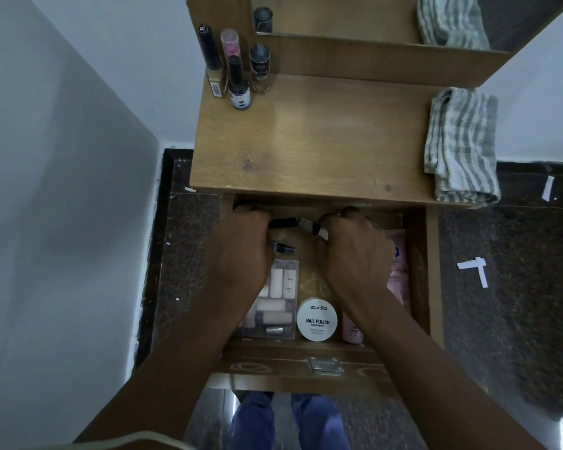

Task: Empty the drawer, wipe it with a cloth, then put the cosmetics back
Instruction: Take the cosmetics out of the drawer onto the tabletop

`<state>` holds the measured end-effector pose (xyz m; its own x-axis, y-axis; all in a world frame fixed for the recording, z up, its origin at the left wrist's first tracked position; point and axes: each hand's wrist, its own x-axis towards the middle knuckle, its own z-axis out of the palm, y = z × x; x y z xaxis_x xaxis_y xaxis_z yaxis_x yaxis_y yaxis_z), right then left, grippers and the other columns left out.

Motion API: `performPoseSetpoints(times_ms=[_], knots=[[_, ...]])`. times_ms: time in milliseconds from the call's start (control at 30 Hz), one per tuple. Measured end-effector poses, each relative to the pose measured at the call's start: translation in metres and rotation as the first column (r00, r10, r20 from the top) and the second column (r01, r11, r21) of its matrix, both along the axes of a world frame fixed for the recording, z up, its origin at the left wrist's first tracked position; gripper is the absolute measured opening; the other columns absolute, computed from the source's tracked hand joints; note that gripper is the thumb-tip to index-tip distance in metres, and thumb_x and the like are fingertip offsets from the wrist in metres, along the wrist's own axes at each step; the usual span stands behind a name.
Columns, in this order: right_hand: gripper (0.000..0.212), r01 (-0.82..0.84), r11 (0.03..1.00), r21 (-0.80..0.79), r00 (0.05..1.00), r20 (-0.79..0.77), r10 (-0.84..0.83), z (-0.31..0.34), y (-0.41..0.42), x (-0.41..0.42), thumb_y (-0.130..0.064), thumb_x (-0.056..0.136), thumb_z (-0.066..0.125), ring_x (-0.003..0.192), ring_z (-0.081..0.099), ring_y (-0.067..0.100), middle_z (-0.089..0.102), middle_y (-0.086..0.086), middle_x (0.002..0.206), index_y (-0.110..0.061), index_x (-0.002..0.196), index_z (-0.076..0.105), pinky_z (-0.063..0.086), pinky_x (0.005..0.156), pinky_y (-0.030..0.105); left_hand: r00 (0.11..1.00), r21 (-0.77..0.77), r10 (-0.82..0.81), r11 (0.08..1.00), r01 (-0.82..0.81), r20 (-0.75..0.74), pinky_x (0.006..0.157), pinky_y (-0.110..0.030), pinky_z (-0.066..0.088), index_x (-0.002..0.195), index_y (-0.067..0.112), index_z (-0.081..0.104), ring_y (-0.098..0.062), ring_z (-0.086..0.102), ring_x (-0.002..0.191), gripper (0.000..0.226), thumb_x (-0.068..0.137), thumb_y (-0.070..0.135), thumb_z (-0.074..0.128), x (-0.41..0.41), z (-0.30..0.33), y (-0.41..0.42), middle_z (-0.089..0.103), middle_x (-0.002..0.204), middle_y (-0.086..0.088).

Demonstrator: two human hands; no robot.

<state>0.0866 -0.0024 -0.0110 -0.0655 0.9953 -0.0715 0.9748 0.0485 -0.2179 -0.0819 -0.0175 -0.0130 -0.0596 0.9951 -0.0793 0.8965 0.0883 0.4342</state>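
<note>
Both arms are stretched forward and down into the open drawer (420, 271), and the backs of both hands are turned up to the camera. The left hand (241, 251) is curled at the back left of the drawer, with its fingers bent under; a small dark bottle (285, 248) is seen poking out from its grip, and a black tube (281, 223) lies just beside its knuckles. The right hand (351, 251) is curled near the back middle, and a small black and white thing (312, 227) is pinched at its fingertips (what it is cannot be told). The fingertips of both hands are hidden under the edge of the tabletop (306, 141), so it cannot be told how tight each grip is. Still in the drawer are a clear box of small bottles (278, 303), partly covered by the left wrist, a round white tub of nail polish wipes (317, 319), and a pink packet (398, 271) that is mostly hidden by the right arm. On the tabletop four little bottles (238, 73) are stood at the back left corner, and a striped cloth (462, 144) is laid folded at the right edge. A mirror (355, 14) is cut off at the top.
</note>
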Motion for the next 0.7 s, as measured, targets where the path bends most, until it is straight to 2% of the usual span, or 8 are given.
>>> performPoseSetpoints(times_ms=[100, 233, 300, 367, 433, 500, 600, 700], knots=[[0.015, -0.007, 0.997, 0.079, 0.999, -0.031, 0.01, 0.009, -0.012, 0.0, -0.037, 0.084, 0.077, 0.08, 0.064, 0.023, 0.067, 0.002, 0.092, -0.023, 0.084, 0.075, 0.036, 0.06, 0.025, 0.995, 0.055, 0.042, 0.997, -0.047, 0.092, 0.073, -0.032, 0.057, 0.098, 0.017, 0.079, -0.023, 0.072, 0.084, 0.017, 0.087, 0.006, 0.074, -0.001, 0.01, -0.016, 0.077, 0.095, -0.004], [0.023, -0.003, 0.997, 0.08, 0.99, -0.139, 0.014, 0.026, -0.015, -0.006, -0.038, 0.088, 0.068, 0.066, 0.051, 0.012, 0.055, -0.007, 0.077, -0.025, 0.07, 0.06, 0.024, 0.051, 0.023, 0.956, 0.149, 0.106, 0.977, -0.151, 0.273, 0.084, -0.039, 0.062, 0.115, 0.018, 0.079, -0.015, 0.073, 0.094, 0.025, 0.092, 0.011, 0.075, -0.003, 0.028, -0.036, 0.079, 0.107, 0.003], [0.023, 0.016, 0.999, 0.051, 0.976, -0.217, -0.005, 0.039, -0.012, -0.011, -0.041, 0.088, 0.069, 0.065, 0.053, 0.008, 0.057, -0.012, 0.073, -0.026, 0.073, 0.062, 0.03, 0.051, 0.02, 0.919, 0.187, 0.148, 0.955, -0.228, 0.367, 0.083, -0.038, 0.062, 0.117, 0.02, 0.079, -0.011, 0.074, 0.093, 0.024, 0.094, 0.012, 0.076, -0.006, 0.041, -0.042, 0.079, 0.105, 0.006], [0.017, 0.026, 0.998, 0.049, 0.929, -0.369, -0.006, 0.057, -0.009, -0.019, -0.04, 0.086, 0.074, 0.066, 0.057, 0.006, 0.062, -0.012, 0.073, -0.027, 0.079, 0.065, 0.04, 0.054, 0.019, 0.887, 0.228, 0.178, 0.928, -0.296, 0.425, 0.079, -0.04, 0.062, 0.116, 0.019, 0.079, -0.01, 0.074, 0.089, 0.023, 0.094, 0.013, 0.079, -0.01, 0.053, -0.041, 0.079, 0.101, 0.008], [0.017, 0.054, 0.997, 0.053, 0.821, -0.571, -0.014, 0.077, -0.004, -0.028, -0.038, 0.082, 0.074, 0.066, 0.061, 0.006, 0.065, -0.011, 0.074, -0.024, 0.084, 0.066, 0.051, 0.056, 0.027, 0.863, 0.276, 0.194, 0.895, -0.351, 0.467, 0.077, -0.037, 0.062, 0.114, 0.017, 0.08, -0.009, 0.074, 0.085, 0.022, 0.092, 0.013, 0.082, -0.016, 0.063, -0.036, 0.078, 0.096, 0.008], [0.019, 0.072, 0.996, 0.048, 0.725, -0.688, -0.019, 0.092, 0.004, -0.036, -0.034, 0.079, 0.074, 0.07, 0.064, 0.008, 0.067, -0.01, 0.078, -0.021, 0.088, 0.064, 0.057, 0.061, 0.033, 0.843, 0.297, 0.202, 0.874, -0.384, 0.498, 0.075, -0.024, 0.06, 0.114, 0.017, 0.08, -0.005, 0.073, 0.084, 0.023, 0.091, 0.015, 0.083, -0.023, 0.072, -0.026, 0.077, 0.096, 0.008], [0.019, 0.073, 0.996, 0.057, 0.652, -0.758, -0.004, 0.102, 0.024, -0.047, -0.018, 0.08, 0.078, 0.083, 0.068, 0.005, 0.071, -0.01, 0.089, -0.015, 0.092, 0.063, 0.059, 0.07, 0.028, 0.831, 0.321, 0.218, 0.849, -0.419, 0.511, 0.077, -0.009, 0.052, 0.115, 0.021, 0.079, -0.001, 0.07, 0.087, 0.024, 0.092, 0.019, 0.083, -0.034, 0.08, -0.007, 0.075, 0.099, 0.011], [0.018, 0.078, 0.989, 0.129, 0.643, -0.765, 0.049, 0.101, 0.049, -0.059, -0.014, 0.08, 0.078, 0.086, 0.068, 0.003, 0.071, -0.01, 0.092, -0.013, 0.091, 0.063, 0.059, 0.073, 0.027, 0.808, 0.322, 0.229, 0.832, -0.451, 0.542, 0.081, -0.013, 0.054, 0.116, 0.019, 0.08, -0.003, 0.071, 0.09, 0.024, 0.092, 0.022, 0.082, -0.044, 0.079, 0.015, 0.077, 0.102, 0.008]])
